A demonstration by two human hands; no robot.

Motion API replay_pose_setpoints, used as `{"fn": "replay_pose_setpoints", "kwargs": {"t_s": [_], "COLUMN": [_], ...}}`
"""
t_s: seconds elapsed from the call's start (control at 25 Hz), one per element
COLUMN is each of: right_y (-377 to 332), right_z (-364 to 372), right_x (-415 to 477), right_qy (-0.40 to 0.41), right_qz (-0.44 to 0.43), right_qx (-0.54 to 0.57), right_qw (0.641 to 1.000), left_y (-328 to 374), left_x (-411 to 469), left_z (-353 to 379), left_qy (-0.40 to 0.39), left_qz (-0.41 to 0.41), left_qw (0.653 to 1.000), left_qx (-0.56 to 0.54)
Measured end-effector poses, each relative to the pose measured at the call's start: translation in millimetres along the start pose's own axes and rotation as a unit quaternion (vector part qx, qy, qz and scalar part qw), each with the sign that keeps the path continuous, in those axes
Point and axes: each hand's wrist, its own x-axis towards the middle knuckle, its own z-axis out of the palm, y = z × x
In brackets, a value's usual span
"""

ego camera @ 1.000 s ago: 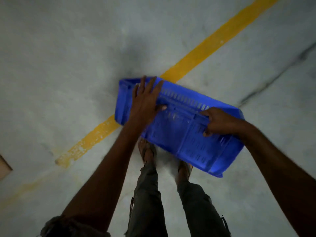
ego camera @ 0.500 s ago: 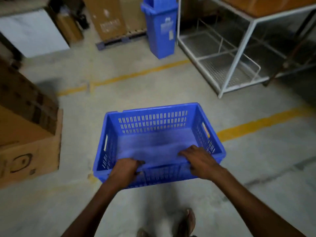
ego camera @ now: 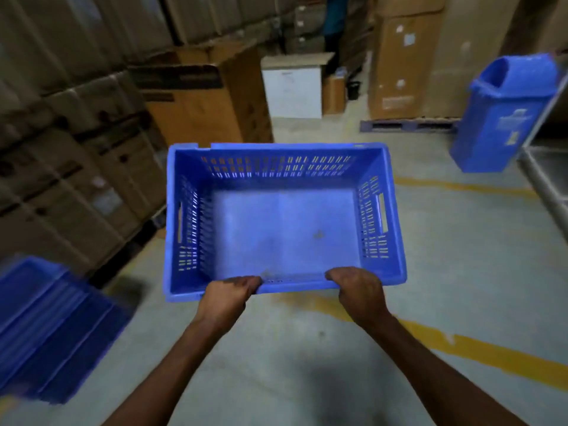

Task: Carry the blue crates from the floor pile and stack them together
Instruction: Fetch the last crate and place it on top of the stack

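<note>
An empty blue crate [ego camera: 285, 235] with slotted walls is held upright in the air in front of me, mouth up. My left hand [ego camera: 227, 298] grips its near rim on the left, and my right hand [ego camera: 359, 292] grips the same rim on the right. At the lower left lies a blurred stack of blue crates [ego camera: 52, 330] on the floor, apart from the one I hold.
Stacked cardboard boxes [ego camera: 76, 179] line the left side, with more boxes [ego camera: 209, 96] and a pallet [ego camera: 408, 124] at the back. A blue bin [ego camera: 504, 115] stands at the right by a metal rack [ego camera: 550, 179]. Yellow lines [ego camera: 479, 355] cross the concrete floor.
The crate went from tilted low over my feet to upright and raised at arm height. My view has swung left, bringing the box wall and the crate stack into sight.
</note>
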Motion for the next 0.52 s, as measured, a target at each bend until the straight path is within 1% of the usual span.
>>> {"fn": "replay_pose_setpoints", "kwargs": {"t_s": [0.04, 0.12, 0.28, 0.36, 0.44, 0.52], "right_y": [-34.6, -102.1, -205.2, -256.4, -303.6, -345.3], "right_z": [2.4, 1.7, 10.9, 20.0, 36.5, 61.9], "right_x": [16.0, 50.4, 128.1, 165.1, 189.9, 204.3], "right_qy": [0.022, 0.034, 0.015, -0.033, -0.093, -0.131], "right_qz": [-0.029, -0.065, -0.104, -0.143, -0.180, -0.208], "right_qx": [-0.006, -0.006, 0.006, -0.002, -0.005, 0.014], "right_qw": [0.999, 0.997, 0.994, 0.989, 0.979, 0.969], "left_y": [-27.2, -78.6, -172.8, -221.0, -262.3, -295.2], "left_x": [-27.0, -71.2, -117.3, -139.5, -168.6, -201.2], "left_z": [-9.4, -37.7, -87.9, -98.4, -95.7, -85.7], "left_qy": [0.019, 0.048, 0.102, 0.096, 0.063, 0.028], "left_qz": [-0.025, -0.073, -0.176, -0.239, -0.299, -0.346], "left_qw": [0.999, 0.996, 0.974, 0.963, 0.952, 0.938], "left_qx": [0.006, 0.029, 0.097, 0.078, 0.027, -0.016]}}
